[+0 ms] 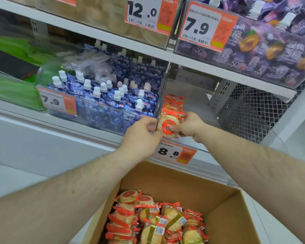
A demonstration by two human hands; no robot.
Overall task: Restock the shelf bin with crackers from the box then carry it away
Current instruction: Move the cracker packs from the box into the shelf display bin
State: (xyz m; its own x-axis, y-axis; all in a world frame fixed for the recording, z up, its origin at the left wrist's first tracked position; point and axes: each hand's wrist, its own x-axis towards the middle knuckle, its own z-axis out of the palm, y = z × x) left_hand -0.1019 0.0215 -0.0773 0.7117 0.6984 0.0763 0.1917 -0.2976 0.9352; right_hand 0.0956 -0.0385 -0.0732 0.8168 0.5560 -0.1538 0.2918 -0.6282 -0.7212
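A round cracker pack (167,126) with an orange-red label stands upright at the front of a clear shelf bin (192,103). Both hands hold it: my left hand (141,136) pinches its left edge beside the bin's clear divider, and my right hand (190,126) grips its right side. Behind it several more cracker packs (173,103) stand in a row in the bin's left part. The rest of the bin looks bare. Below, an open cardboard box (224,205) holds several cracker packs (155,219).
A price tag reading 8.8 (174,153) hangs on the shelf edge under the bin. Left of it is a bin of blue spouted pouches (104,99). Purple pouch packs (271,50) fill the shelf above. Wire mesh (250,111) backs the shelf at right.
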